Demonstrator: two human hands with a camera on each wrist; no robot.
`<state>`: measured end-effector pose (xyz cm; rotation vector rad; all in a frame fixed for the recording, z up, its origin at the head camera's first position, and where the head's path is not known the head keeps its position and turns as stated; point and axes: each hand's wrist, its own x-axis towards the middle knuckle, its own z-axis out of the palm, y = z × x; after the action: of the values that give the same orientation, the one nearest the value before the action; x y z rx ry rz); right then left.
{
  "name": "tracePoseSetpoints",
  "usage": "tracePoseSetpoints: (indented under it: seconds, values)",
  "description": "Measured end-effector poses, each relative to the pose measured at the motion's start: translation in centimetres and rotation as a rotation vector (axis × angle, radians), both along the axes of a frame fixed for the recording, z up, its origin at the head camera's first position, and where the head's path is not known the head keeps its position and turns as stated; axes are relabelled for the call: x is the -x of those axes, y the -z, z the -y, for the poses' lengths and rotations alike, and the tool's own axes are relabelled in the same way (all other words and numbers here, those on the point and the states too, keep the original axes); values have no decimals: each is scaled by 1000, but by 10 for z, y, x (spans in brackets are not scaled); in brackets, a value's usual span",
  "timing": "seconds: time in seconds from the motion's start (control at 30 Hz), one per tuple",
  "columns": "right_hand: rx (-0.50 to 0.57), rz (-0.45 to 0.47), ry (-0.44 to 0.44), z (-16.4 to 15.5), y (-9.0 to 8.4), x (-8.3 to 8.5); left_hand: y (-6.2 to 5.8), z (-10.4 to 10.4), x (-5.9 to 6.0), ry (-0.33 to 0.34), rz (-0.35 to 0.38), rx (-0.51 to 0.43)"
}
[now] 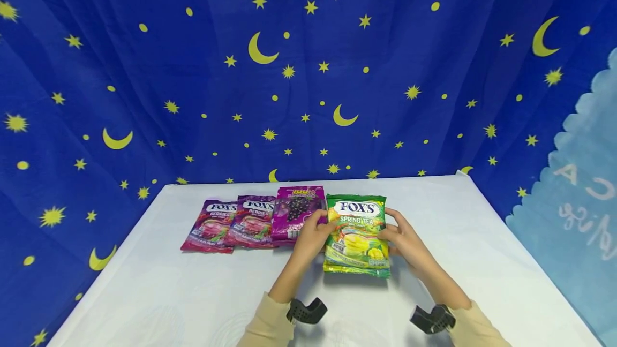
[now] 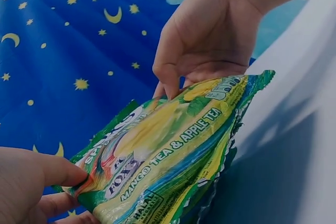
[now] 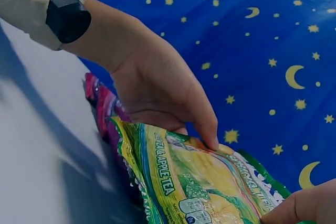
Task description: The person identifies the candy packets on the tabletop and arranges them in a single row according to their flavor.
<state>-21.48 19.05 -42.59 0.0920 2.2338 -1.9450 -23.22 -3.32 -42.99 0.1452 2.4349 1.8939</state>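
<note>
Both hands grip a green and yellow bag of Fox's Spring Tea candy (image 1: 356,237), one at each side. My left hand (image 1: 313,232) pinches its left edge, thumb on the front. On the opposite edge, my right hand (image 1: 406,240) pinches with the thumb in front and fingers behind. The bag is tilted with its printed front facing up toward the head camera. In the left wrist view the candy bag (image 2: 168,145) shows the words "Mango Tea & Apple Tea". Just left of it lies a purple candy bag (image 1: 294,213) with a grape picture, partly covered by the left hand.
Two purple Fox's Berries candy bags, the outer one (image 1: 210,229) and the inner one (image 1: 251,224), lie in a row left of the grape bag. They are on a white-covered table (image 1: 144,277). A blue star-and-moon curtain (image 1: 308,79) hangs behind, with a light blue cloth (image 1: 578,175) at right.
</note>
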Motion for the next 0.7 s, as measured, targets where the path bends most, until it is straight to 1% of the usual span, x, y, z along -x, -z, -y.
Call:
tracePoseSetpoints:
  seconds: [0.13,0.23,0.37,0.57,0.7]
  values:
    - [20,-20,-10,5,-3,3,-1,5,1,1,37,-75]
    - [24,-26,-11,8,-4,4,-2,8,2,-4,56,-102]
    - [33,-26,-7,10,-5,5,-4,10,2,-16,60,-89]
    - [49,-16,2,14,-4,5,-7,12,0,1,56,-124]
    - [42,-13,10,15,-3,5,-6,13,1,6,62,-107]
